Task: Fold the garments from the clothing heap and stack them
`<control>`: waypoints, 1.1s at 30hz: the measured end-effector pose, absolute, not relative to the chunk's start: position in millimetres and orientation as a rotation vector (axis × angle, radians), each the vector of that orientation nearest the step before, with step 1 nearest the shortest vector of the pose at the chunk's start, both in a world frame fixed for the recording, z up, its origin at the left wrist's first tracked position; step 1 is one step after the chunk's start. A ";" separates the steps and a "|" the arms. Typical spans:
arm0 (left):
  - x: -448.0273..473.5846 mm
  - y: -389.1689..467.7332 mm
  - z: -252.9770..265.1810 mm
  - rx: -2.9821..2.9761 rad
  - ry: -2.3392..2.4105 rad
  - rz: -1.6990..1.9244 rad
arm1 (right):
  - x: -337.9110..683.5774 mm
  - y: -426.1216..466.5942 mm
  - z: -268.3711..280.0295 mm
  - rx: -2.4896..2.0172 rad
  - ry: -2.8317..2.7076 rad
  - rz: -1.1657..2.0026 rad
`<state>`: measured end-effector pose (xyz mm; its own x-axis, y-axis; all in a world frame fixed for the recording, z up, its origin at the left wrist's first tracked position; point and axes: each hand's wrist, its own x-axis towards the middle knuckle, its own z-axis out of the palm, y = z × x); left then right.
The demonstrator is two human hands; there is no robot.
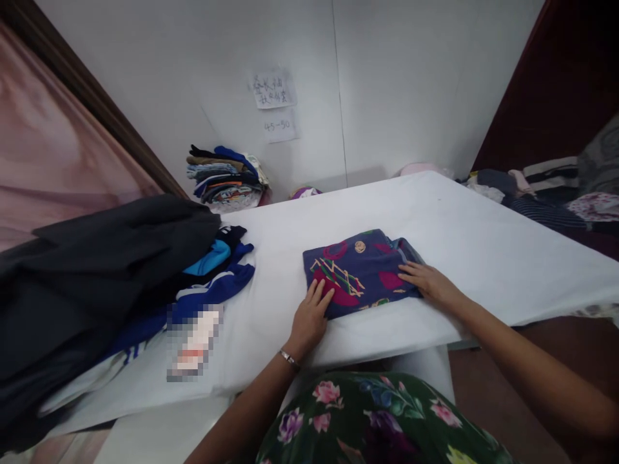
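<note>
A folded garment [353, 270], navy with magenta, green and tan patterns, lies flat on the white-covered table [464, 245] in front of me. My left hand [309, 317] rests its spread fingers on the near left corner of the cloth, and a bracelet circles that wrist. At the other end, my right hand [432, 283] lies with outstretched fingers on the garment's right edge. Neither hand grips the fabric. The garment's exact kind is hidden by the folding.
Dark and blue clothes [111, 264] are heaped on the table's left side, with a blurred-out item [196, 345] beside them. A stack of folded clothes [227, 174] stands by the wall under paper notes [273, 90]. More clothes [551, 193] lie beyond the right edge.
</note>
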<state>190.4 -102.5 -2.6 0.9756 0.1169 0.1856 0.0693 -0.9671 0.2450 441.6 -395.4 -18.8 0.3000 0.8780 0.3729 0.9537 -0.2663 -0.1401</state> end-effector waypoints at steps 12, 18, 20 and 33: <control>185.8 -80.6 7.8 2.476 0.138 0.363 | 390.3 -376.9 15.7 -2.379 -1.383 -0.127; 227.8 -68.4 15.6 1.747 0.772 0.431 | 356.2 -286.5 55.5 -2.231 -1.289 -0.224; 238.4 -65.2 22.4 1.552 0.863 0.378 | 361.8 -263.5 52.8 -2.274 -1.292 -0.188; 267.7 -59.8 27.9 1.190 0.744 0.232 | 389.4 -243.2 19.9 -2.496 -1.203 0.163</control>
